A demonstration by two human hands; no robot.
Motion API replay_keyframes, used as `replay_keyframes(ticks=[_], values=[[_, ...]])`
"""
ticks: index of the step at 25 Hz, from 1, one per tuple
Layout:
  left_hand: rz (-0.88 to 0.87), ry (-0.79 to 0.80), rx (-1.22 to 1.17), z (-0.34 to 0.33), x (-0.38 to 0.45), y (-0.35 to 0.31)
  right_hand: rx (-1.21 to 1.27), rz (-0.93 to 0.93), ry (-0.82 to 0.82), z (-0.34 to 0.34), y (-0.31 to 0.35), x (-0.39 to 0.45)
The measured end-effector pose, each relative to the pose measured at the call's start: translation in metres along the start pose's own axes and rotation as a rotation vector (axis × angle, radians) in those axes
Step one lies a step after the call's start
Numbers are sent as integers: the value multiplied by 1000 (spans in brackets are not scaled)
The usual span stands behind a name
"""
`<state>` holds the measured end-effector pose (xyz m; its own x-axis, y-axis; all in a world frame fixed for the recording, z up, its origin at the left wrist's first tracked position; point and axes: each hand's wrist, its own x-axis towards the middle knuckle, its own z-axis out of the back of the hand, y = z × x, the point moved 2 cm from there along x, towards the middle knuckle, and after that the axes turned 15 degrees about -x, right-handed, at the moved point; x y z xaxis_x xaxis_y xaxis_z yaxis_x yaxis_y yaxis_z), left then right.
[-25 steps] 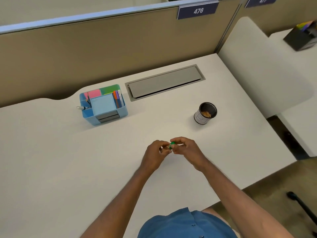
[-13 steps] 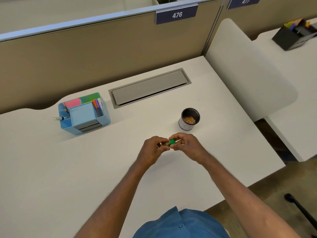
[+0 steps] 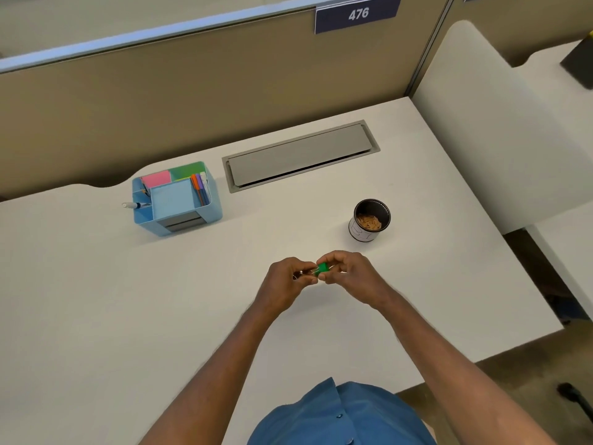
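Both hands meet just above the white desk (image 3: pixel 96 300) near its middle. Between them is a small green clip-like object (image 3: pixel 322 269) with a thin metal part sticking out to its left. My right hand (image 3: pixel 351 274) pinches the green part with thumb and fingers. My left hand (image 3: pixel 285 279) has its fingers curled round the metal end. Most of the object is hidden by the fingers.
A black and white cup (image 3: pixel 369 221) with small tan pieces inside stands just beyond my right hand. A blue desk organiser (image 3: pixel 176 200) with sticky notes and pens sits at the back left. A grey cable hatch (image 3: pixel 300 155) lies near the beige partition (image 3: pixel 192 91).
The hands hold the green object together the same way. The camera view has shifted slightly, and the hands stay at the same spot on the desk.
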<state>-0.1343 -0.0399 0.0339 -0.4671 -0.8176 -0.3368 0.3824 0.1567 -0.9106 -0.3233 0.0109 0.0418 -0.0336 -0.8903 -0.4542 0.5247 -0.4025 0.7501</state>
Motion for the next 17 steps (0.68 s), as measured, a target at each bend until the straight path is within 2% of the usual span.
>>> replay_keyframes(ticks=[6,12,17], values=[[2,-45,4,10,-9,4,-6,4,-72,-15,10,-3],[-28,4,9,11,-15,7,-55,39,4,-15,12,-7],[-33,-2,8,14,-15,6,-70,29,-73,-18,14,-8]])
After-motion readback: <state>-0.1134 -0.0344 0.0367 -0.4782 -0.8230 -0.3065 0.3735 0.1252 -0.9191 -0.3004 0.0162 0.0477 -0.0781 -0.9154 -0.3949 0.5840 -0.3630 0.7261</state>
